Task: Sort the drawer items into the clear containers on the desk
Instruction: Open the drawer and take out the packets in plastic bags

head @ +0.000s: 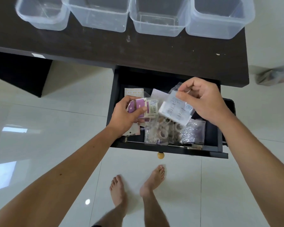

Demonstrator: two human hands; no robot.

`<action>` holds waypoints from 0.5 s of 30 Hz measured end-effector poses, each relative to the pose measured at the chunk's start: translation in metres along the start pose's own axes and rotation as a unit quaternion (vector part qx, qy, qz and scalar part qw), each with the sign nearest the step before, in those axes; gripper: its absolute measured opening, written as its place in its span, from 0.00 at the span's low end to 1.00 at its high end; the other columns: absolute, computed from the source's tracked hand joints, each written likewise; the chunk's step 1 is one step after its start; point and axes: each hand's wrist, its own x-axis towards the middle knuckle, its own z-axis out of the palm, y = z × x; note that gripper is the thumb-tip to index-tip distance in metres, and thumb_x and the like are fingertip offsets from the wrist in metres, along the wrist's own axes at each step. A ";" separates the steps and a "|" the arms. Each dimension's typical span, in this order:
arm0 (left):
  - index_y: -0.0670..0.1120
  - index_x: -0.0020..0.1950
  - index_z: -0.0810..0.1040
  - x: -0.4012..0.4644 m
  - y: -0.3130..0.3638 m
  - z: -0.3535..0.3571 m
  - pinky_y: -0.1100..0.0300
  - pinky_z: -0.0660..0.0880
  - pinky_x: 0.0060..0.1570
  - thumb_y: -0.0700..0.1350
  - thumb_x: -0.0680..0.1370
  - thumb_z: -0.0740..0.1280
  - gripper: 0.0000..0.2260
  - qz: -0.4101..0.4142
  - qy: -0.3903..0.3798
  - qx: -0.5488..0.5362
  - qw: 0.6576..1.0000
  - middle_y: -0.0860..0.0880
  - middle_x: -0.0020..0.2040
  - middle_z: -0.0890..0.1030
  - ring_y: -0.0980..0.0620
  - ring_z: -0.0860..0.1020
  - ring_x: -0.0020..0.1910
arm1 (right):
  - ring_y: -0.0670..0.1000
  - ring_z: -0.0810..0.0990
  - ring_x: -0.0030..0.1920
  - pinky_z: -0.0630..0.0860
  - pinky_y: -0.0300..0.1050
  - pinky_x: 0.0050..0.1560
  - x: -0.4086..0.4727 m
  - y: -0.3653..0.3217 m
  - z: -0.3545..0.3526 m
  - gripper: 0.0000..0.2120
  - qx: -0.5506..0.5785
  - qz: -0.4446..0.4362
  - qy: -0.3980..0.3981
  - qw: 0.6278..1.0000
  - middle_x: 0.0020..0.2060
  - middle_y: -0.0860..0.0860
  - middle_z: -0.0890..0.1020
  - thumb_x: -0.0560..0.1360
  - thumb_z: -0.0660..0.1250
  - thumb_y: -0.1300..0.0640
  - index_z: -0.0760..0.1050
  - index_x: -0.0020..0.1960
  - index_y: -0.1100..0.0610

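Note:
The black drawer (211, 133) stands pulled out under the dark desk (105, 49), full of small packets. My left hand (125, 115) grips a bundle of purple and white packets (144, 108) over the drawer's left side. My right hand (206, 102) pinches a clear plastic bag with printed paper inside (175, 110) by its top edge, above the drawer's middle. Below lie clear bags holding tape rolls (164, 133) and small silver pieces (187, 136). Several clear containers sit in a row at the desk's back; the leftmost (41, 15) and the rightmost (220, 18) look empty.
A yellow knob (160, 155) sticks out of the drawer front. My bare feet (138, 185) stand on the glossy white tile floor just before the drawer. A blurred bag of things (274, 76) lies on the floor right of the desk.

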 end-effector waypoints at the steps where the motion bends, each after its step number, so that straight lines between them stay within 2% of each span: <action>1: 0.40 0.62 0.77 -0.001 0.001 0.000 0.56 0.86 0.38 0.39 0.79 0.76 0.14 -0.001 -0.007 -0.014 1.000 0.44 0.56 0.85 0.49 0.89 0.47 | 0.48 0.84 0.41 0.81 0.43 0.46 0.001 -0.001 0.005 0.06 -0.002 0.006 -0.017 1.000 0.45 0.41 0.87 0.77 0.78 0.54 0.82 0.48 0.45; 4: 0.38 0.65 0.76 -0.002 0.003 -0.002 0.53 0.86 0.41 0.40 0.79 0.74 0.16 -0.007 -0.029 -0.049 0.998 0.42 0.57 0.85 0.45 0.89 0.49 | 0.51 0.85 0.42 0.83 0.43 0.45 0.002 0.003 0.029 0.06 -0.033 0.020 -0.040 0.998 0.45 0.44 0.87 0.75 0.80 0.53 0.83 0.48 0.47; 6: 0.39 0.65 0.76 -0.003 0.003 -0.002 0.52 0.87 0.42 0.41 0.79 0.75 0.17 -0.008 -0.047 -0.056 0.997 0.41 0.58 0.85 0.44 0.88 0.50 | 0.54 0.85 0.43 0.82 0.47 0.47 0.002 0.008 0.047 0.07 -0.035 0.020 -0.020 0.999 0.44 0.46 0.87 0.74 0.81 0.53 0.84 0.48 0.50; 7: 0.40 0.64 0.77 -0.002 0.003 -0.003 0.52 0.86 0.43 0.41 0.78 0.76 0.17 -0.006 -0.056 -0.053 0.997 0.41 0.57 0.85 0.45 0.88 0.50 | 0.51 0.85 0.42 0.82 0.47 0.46 0.001 0.010 0.055 0.07 -0.031 0.017 -0.007 0.999 0.43 0.46 0.87 0.74 0.81 0.53 0.84 0.47 0.51; 9: 0.41 0.63 0.78 -0.003 0.002 -0.002 0.52 0.86 0.44 0.41 0.74 0.79 0.20 -0.004 -0.067 -0.034 0.997 0.42 0.56 0.85 0.47 0.87 0.49 | 0.44 0.82 0.38 0.78 0.41 0.42 0.000 0.012 0.068 0.08 -0.021 0.020 0.008 1.000 0.42 0.46 0.86 0.74 0.82 0.54 0.84 0.47 0.53; 12: 0.43 0.60 0.79 -0.001 -0.002 -0.002 0.50 0.86 0.44 0.39 0.71 0.82 0.21 0.005 -0.060 0.010 0.998 0.45 0.50 0.86 0.47 0.86 0.46 | 0.50 0.83 0.40 0.80 0.39 0.43 -0.005 0.015 0.076 0.09 -0.009 0.031 0.017 0.999 0.42 0.46 0.86 0.72 0.82 0.52 0.83 0.47 0.51; 15: 0.45 0.61 0.79 0.003 -0.008 -0.003 0.43 0.86 0.48 0.40 0.73 0.81 0.19 0.017 -0.021 0.038 0.999 0.45 0.51 0.86 0.41 0.86 0.50 | 0.47 0.83 0.44 0.80 0.35 0.46 -0.013 0.025 0.063 0.16 -0.015 0.034 0.029 0.999 0.45 0.45 0.85 0.70 0.84 0.51 0.82 0.53 0.52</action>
